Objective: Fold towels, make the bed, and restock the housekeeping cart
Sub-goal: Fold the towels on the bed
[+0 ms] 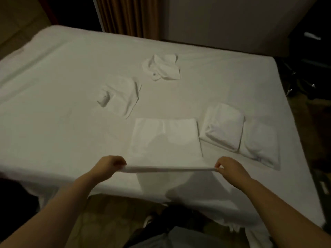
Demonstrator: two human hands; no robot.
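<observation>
A white towel point(163, 138) lies flat on the bed point(53, 122) in front of me, its near edge lifted and stretched taut. My left hand point(109, 164) pinches the near left corner. My right hand point(228, 166) pinches the near right corner. Two folded white towels sit to the right, one point(223, 127) beside the flat towel and another point(259, 144) further right. A loosely folded towel point(120, 97) lies at middle left, and a crumpled towel point(162, 68) lies beyond it.
The bed's white sheet hangs over the near edge above brown carpet point(111, 221). A brown curtain point(125, 15) and a pale wall point(223, 20) stand behind the bed. Dark furniture point(308, 59) fills the right side.
</observation>
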